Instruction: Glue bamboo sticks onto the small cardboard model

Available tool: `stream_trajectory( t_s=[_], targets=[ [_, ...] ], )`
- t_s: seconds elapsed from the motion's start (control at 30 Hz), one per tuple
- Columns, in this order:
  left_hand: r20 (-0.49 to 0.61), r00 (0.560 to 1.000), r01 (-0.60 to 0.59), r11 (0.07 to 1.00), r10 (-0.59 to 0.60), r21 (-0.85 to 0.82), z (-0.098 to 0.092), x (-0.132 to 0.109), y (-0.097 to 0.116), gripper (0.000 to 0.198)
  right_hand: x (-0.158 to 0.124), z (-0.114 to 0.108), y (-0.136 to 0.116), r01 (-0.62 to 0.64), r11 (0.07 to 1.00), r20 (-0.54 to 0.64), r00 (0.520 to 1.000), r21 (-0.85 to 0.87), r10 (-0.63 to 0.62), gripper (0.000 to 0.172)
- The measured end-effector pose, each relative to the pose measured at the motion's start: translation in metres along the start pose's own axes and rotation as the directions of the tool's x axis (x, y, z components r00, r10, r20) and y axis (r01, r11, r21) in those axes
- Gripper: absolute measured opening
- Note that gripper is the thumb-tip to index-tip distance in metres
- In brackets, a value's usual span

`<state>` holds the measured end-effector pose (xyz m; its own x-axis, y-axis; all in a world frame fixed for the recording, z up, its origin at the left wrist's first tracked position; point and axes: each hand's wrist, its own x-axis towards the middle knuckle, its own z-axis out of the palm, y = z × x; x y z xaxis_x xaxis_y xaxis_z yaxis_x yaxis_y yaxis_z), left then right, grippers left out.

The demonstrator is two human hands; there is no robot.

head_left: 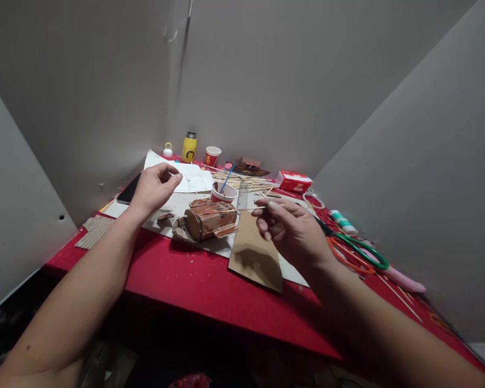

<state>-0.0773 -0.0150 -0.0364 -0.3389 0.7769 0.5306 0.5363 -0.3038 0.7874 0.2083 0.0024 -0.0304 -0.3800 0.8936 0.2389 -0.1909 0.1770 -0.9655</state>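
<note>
My right hand pinches a thin wooden stick, which points left over the table. Left of it lies a brown cardboard model with a round body and flat side pieces. My left hand is raised over white paper, thumb and fingertips curved close together; whether something small is between them I cannot make out. Behind the model stands a paper cup with a blue stick in it. A brown cardboard sheet lies below my right hand.
On the red table are green-handled scissors, an orange-handled pair, a glue bottle and a red box. At the back stand a yellow bottle and red cup. Corrugated cardboard lies left.
</note>
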Motion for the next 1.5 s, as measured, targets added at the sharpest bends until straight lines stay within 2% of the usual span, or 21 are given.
stream_trajectory(
  t_s=[0.1, 0.2, 0.27, 0.4, 0.5, 0.57, 0.7, 0.83, 0.93, 1.07, 1.3, 1.5],
  targets=[
    [0.044, 0.999, 0.003, 1.0, -0.003, 0.016, 0.0, 0.0, -0.001, 0.017, -0.025, 0.021, 0.0, 0.153, 0.979, 0.025, 0.988, -0.136, -0.151, 0.021],
    [0.076, 0.997, 0.021, 0.999, -0.024, 0.036, -0.001, -0.001, 0.0, 0.018, -0.044, 0.038, 0.006, 0.345, 0.883, 0.119, 0.939, -0.319, -0.323, 0.017],
    [0.089, 0.995, 0.029, 0.998, -0.033, 0.049, -0.002, -0.001, 0.0, 0.018, -0.05, 0.046, 0.009, 0.491, 0.773, 0.218, 0.871, -0.401, -0.44, 0.02],
    [0.083, 0.996, 0.014, 0.999, -0.018, 0.048, -0.003, -0.001, 0.001, 0.018, -0.047, 0.059, 0.01, 0.737, 0.454, 0.433, 0.667, -0.501, -0.606, 0.034],
    [0.097, 0.995, 0.028, 0.997, -0.035, 0.072, -0.005, -0.002, -0.001, 0.018, -0.041, 0.067, 0.01, 0.815, 0.25, 0.539, 0.543, -0.523, -0.644, 0.035],
    [0.133, 0.989, 0.057, 0.993, -0.071, 0.104, -0.009, -0.005, -0.004, 0.021, -0.039, 0.07, 0.012, 0.836, 0.19, 0.575, 0.501, -0.514, -0.647, 0.034],
    [0.209, 0.973, 0.069, 0.99, -0.094, 0.125, -0.026, -0.017, -0.013, 0.026, -0.039, 0.073, 0.017, 0.847, 0.155, 0.617, 0.484, -0.509, -0.62, 0.037],
    [0.328, 0.936, 0.102, 0.99, -0.127, 0.094, -0.042, -0.033, -0.024, 0.033, -0.039, 0.078, 0.018, 0.842, 0.116, 0.637, 0.481, -0.527, -0.602, 0.033],
    [0.412, 0.899, 0.119, 0.988, -0.149, 0.098, -0.045, -0.043, -0.029, 0.044, -0.038, 0.083, 0.019, 0.838, 0.108, 0.649, 0.489, -0.534, -0.583, 0.029],
    [0.49, 0.856, 0.079, 0.978, -0.166, 0.194, -0.043, -0.05, -0.03, 0.052, -0.035, 0.09, 0.024, 0.84, 0.109, 0.666, 0.494, -0.532, -0.559, 0.03],
    [0.472, 0.874, -0.021, 0.959, -0.12, 0.282, -0.034, -0.055, -0.03, 0.044, -0.032, 0.096, 0.024, 0.817, 0.041, 0.664, 0.495, -0.575, -0.561, 0.025],
    [0.451, 0.887, -0.07, 0.941, -0.093, 0.332, -0.027, -0.057, -0.031, 0.038, -0.036, 0.095, 0.016, 0.823, 0.036, 0.672, 0.488, -0.567, -0.557, 0.025]
  ],
)
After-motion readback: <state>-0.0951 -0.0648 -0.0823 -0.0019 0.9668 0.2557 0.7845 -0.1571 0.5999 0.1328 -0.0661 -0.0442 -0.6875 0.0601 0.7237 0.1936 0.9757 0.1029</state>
